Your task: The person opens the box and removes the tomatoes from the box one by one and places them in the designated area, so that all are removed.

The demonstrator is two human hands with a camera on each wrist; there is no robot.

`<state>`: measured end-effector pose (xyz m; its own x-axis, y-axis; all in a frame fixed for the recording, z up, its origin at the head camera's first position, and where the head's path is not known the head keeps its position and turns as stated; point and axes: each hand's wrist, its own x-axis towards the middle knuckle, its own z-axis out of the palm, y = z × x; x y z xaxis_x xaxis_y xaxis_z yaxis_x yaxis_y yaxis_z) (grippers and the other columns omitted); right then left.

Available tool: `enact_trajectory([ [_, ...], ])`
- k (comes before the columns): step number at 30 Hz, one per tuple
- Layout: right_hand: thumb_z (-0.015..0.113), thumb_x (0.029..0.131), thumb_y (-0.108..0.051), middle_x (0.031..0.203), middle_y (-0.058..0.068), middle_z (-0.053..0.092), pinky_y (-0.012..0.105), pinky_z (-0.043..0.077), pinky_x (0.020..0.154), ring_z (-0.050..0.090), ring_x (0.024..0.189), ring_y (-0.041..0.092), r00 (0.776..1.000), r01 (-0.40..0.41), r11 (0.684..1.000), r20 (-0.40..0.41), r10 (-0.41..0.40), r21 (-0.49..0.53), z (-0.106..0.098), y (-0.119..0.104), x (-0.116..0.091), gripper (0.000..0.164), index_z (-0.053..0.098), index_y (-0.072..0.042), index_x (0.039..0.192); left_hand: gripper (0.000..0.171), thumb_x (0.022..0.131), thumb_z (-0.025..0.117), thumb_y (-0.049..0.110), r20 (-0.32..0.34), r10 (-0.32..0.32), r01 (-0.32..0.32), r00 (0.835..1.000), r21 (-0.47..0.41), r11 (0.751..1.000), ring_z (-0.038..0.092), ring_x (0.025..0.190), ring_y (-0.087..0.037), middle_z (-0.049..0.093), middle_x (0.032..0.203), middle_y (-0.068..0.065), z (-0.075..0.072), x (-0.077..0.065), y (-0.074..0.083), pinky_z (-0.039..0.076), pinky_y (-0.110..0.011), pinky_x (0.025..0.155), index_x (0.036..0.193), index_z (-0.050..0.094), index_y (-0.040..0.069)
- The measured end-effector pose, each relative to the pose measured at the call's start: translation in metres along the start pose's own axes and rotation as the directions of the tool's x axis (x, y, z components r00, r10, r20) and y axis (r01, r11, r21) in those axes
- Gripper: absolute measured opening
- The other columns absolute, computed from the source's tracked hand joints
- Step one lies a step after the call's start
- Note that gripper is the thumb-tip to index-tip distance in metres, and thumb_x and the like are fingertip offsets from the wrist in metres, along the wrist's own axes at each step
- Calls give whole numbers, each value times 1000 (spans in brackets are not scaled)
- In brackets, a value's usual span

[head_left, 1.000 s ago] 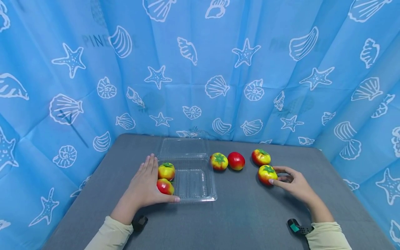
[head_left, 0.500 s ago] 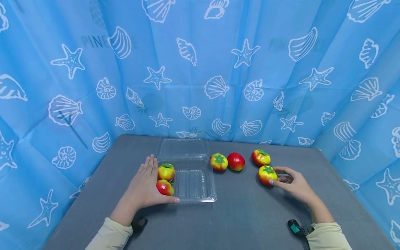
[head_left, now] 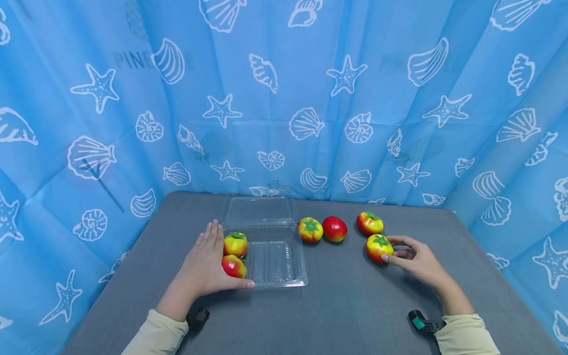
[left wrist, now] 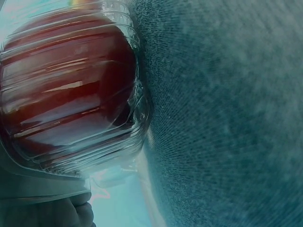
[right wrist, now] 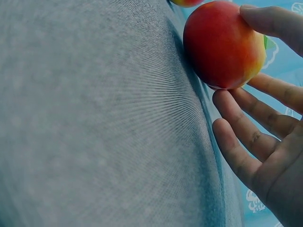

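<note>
My left hand [head_left: 201, 268] rests along the left side of a clear plastic clamshell box [head_left: 277, 284], fingers straight and thumb by its front edge. Inside, two red-and-yellow toy tomatoes, a rear one [head_left: 235, 245] and a front one [head_left: 233, 266], sit by the left wall. The left wrist view shows a red toy tomato [left wrist: 71, 80] behind the ribbed plastic. On the right, my right hand [head_left: 419, 261] pinches another toy tomato [head_left: 379, 248] between thumb and fingers. In the right wrist view that tomato [right wrist: 222, 45] is at the table surface, its leafy top mostly hidden.
Beyond the box its transparent lid [head_left: 259, 209] lies folded back. Right of the box are a yellow-red toy tomato [head_left: 309, 230] and a redder round one [head_left: 335, 229]. Another [head_left: 370, 223] sits just behind the pinched one. A blue curtain [head_left: 284, 98] borders the grey table [head_left: 337, 315].
</note>
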<state>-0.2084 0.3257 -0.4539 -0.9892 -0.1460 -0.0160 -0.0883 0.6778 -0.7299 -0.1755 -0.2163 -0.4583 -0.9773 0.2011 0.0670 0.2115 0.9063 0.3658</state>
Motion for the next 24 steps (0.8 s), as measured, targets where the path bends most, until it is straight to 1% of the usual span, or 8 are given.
enact_trajectory([
  [3, 73, 102, -39, 148, 27, 57, 20, 57, 81, 68, 112, 25, 1000, 5, 1000, 2, -5, 0, 0, 0, -1, 64, 53, -3, 151, 153, 62, 72, 94, 2, -4, 4, 1000, -2, 1000, 14, 164, -47, 13, 177, -24, -1, 0, 1, 22, -65, 131, 168, 17, -1],
  [5, 73, 102, -38, 148, 27, 56, 19, 57, 82, 68, 113, 24, 1000, 8, 1000, 2, -8, -2, 0, 1, -1, 64, 53, -3, 151, 154, 62, 72, 94, 3, -5, 5, 1000, -7, 1000, 14, 164, -47, 13, 177, -24, -1, 0, 1, 22, -65, 131, 168, 17, -1],
  [12, 73, 102, -38, 151, 28, 54, 19, 57, 82, 67, 118, 32, 1000, -5, 1000, 5, 5, 7, -1, -2, -3, 65, 52, -3, 152, 155, 61, 71, 96, 7, -7, 7, 1000, -10, 1000, 14, 164, -46, 13, 178, -23, -1, 0, 2, 22, -65, 130, 168, 17, -1],
  [16, 74, 101, -38, 150, 27, 56, 21, 57, 82, 67, 117, 33, 1000, 4, 1000, -3, -4, -5, -2, -3, -3, 64, 54, -3, 151, 155, 60, 70, 97, 9, -9, 9, 1000, -9, 1000, 14, 164, -46, 12, 178, -23, -1, 0, 2, 22, -65, 131, 168, 17, -2],
  [20, 74, 101, -38, 148, 26, 58, 25, 57, 82, 67, 120, 36, 1000, 16, 1000, -12, -16, -19, -2, -3, -2, 63, 55, -4, 150, 155, 60, 70, 96, 8, -11, 11, 1000, -5, 1000, 14, 164, -46, 12, 178, -23, -1, 0, 2, 22, -64, 131, 168, 17, -1],
  [24, 74, 101, -37, 149, 27, 58, 26, 57, 82, 66, 121, 39, 1000, 21, 1000, -14, -21, -22, -2, -3, -3, 61, 56, -4, 149, 154, 61, 71, 96, 4, -9, 9, 1000, -3, 1000, 14, 164, -46, 12, 178, -23, -1, 0, 2, 22, -64, 131, 168, 18, -1],
])
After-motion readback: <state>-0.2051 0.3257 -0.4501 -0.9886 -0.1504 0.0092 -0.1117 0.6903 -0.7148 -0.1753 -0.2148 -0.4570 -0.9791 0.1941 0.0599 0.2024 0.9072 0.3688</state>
